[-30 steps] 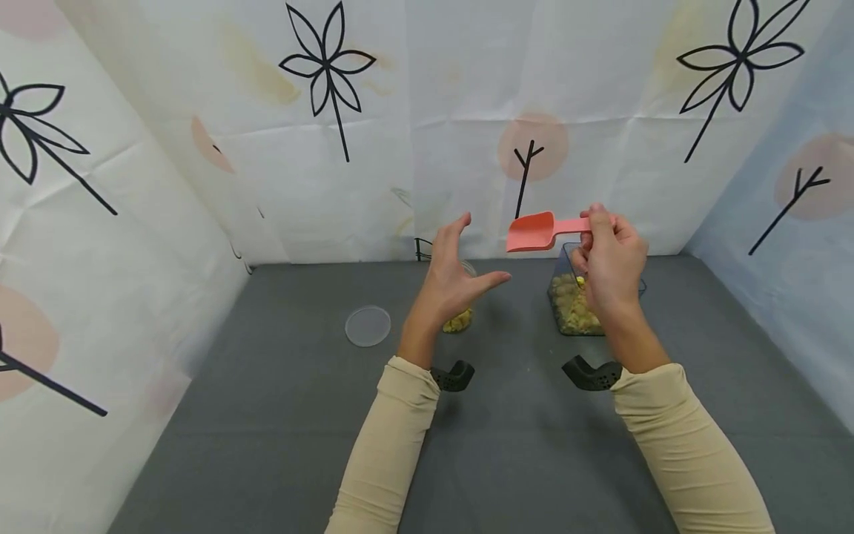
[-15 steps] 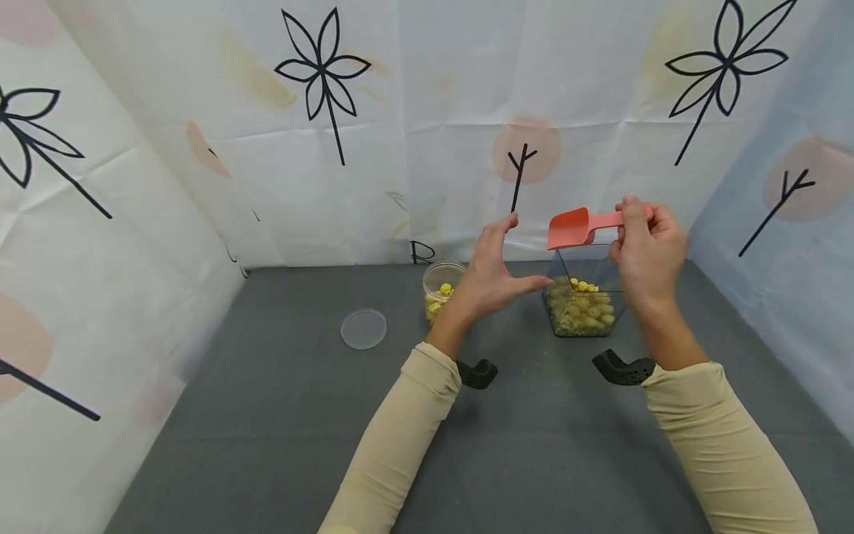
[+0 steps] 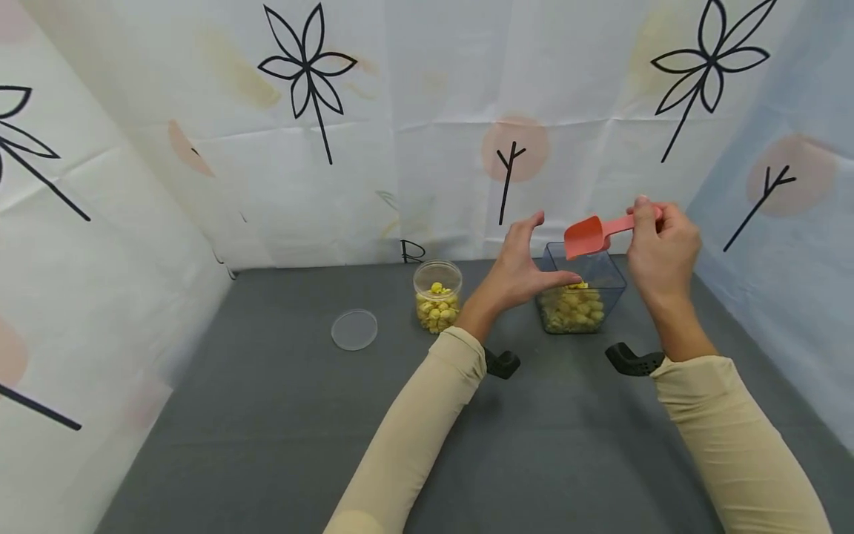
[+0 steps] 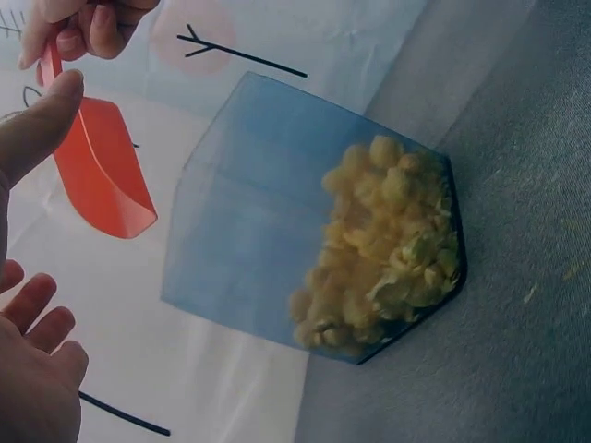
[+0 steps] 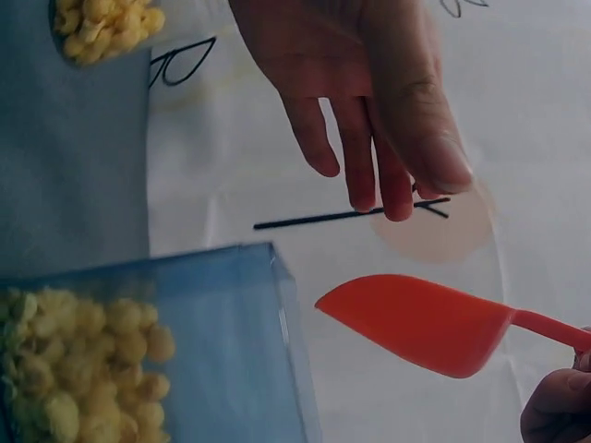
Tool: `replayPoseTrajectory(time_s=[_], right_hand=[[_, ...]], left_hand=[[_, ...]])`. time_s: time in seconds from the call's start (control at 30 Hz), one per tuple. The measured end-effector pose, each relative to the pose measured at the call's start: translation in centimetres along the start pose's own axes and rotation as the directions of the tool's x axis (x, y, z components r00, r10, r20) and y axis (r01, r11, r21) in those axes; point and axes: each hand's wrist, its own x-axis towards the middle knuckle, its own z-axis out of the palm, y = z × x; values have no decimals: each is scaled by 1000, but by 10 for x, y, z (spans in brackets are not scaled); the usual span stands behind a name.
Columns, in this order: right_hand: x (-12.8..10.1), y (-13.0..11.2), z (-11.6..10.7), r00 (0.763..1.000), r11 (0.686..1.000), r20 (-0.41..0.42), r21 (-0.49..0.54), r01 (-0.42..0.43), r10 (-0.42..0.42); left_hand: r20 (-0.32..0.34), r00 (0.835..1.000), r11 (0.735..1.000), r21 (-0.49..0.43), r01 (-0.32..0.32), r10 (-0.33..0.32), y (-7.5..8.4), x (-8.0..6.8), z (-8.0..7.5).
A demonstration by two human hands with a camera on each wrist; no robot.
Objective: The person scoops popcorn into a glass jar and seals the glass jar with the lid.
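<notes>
A red scoop (image 3: 584,238) is pinched by its handle in my right hand (image 3: 663,256). Its bowl hangs above the rim of a clear bluish square container (image 3: 606,278), with no popcorn visible in it. Yellow popcorn (image 4: 388,240) fills the lower part of that container. My left hand (image 3: 519,272) holds nothing; its fingers and thumb are spread apart just left of the container, the thumb overlapping it in the head view. Left of that hand stands a round clear jar (image 3: 437,284), lidless, with popcorn (image 5: 103,28) inside.
On the grey table (image 3: 267,415) a clear round lid (image 3: 354,330) lies left of the jar. A white patterned cloth wall (image 3: 440,74) rises right behind the jar and container. Another cloth wall (image 3: 754,133) closes off the right side.
Both hands have moved right, the scoop with them, and the bowl is now over the container. The jar, earlier hidden behind the left hand, shows fully. The view has shifted slightly.
</notes>
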Motion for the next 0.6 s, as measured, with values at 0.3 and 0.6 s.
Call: replayPoseTrajectory(time_s=[0.3,0.6], right_hand=[[-3,12,5,992,974,106,-205,95,-74],[-2,20,14,971,943,225,-301,144,-76]], left_hand=[[54,990,990,-46,132,-129,-14,16,24],[128,981,974,-155,163,-144,-31,16,43]])
